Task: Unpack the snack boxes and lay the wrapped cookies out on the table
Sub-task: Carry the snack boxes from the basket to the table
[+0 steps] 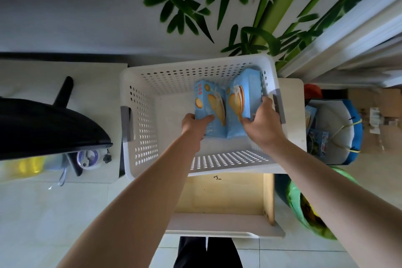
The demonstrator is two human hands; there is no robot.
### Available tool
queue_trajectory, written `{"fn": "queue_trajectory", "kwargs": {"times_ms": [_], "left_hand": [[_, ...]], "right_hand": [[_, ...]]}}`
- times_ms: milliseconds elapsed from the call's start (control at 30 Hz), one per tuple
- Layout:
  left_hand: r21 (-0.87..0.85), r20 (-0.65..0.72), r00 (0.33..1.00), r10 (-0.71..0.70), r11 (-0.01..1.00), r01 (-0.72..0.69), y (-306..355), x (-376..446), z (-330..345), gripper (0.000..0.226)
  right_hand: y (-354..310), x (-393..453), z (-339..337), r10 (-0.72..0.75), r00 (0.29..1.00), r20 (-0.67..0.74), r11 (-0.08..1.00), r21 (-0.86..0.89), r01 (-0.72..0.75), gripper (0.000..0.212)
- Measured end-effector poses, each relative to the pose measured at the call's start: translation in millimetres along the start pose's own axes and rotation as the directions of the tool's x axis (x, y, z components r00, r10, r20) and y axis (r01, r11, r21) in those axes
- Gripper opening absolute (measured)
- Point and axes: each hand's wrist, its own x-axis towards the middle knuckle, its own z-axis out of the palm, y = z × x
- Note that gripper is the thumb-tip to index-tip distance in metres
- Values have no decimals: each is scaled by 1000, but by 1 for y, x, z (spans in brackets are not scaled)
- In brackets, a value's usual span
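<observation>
White perforated plastic formed the basket (139,115) on the small bench (292,93), and two pale-blue snack boxes stood side by side inside it. The left grip (194,125) pinched the left box (210,107); the right grip (262,123) curled round the right box (241,102).

Basket (139,115) on the worktop (291,93) — two snack boxes inside.
Left box (208,102) and right box (243,98) stand side by side, touching, toward the basket's right wall — left hand (194,126) and right hand (262,122) at their near ends.
</observation>
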Motion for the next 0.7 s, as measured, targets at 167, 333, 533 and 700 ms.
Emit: {"fn": "queue_trajectory", "kwargs": {"times_ms": [167, 333, 533, 700], "left_hand": [[-61, -5, 1000, 2, 998, -3, 11, -25, -25, 28], [-114, -48, 998, 40, 992, -46, 23, -56, -55, 24], [-222, -27, 1000, 5, 975, -11, 37, -113, -90, 25], [-334, 38, 999, -10, 942, 22, 43, -175, -119, 21]], "right_hand": [[-19, -17, -17, 6, 1000, -27, 1000, 16, -6, 59], [-37, -43, -37, -4, 1000, -27, 998, 69, 6, 57], [-55, -92, -70, 7, 998, -58, 992, 126, 0, 61], [-63, -148, -97, 51, 996, -72, 974, 223, -34, 55]]}}
